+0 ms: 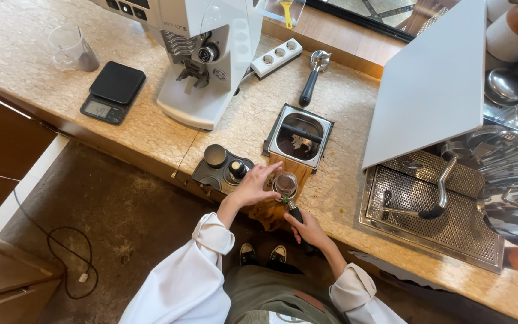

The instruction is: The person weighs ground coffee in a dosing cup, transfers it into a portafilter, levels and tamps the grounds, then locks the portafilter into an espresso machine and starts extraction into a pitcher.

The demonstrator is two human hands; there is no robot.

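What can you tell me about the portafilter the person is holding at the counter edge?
The portafilter has a round metal basket and a dark handle pointing toward the person. Its basket rests on a wooden stand just in front of the knock box. The right hand grips the handle; the left hand has its fingers at the basket's rim. The basket's contents are too small to tell.

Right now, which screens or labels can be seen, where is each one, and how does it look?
Scale screen: front edge of the small black scale, counter's left; pale grey rectangle.
Grinder panel: top of the white grinder; dark strip with buttons.
Grinder label: small dark lettering on its white front.
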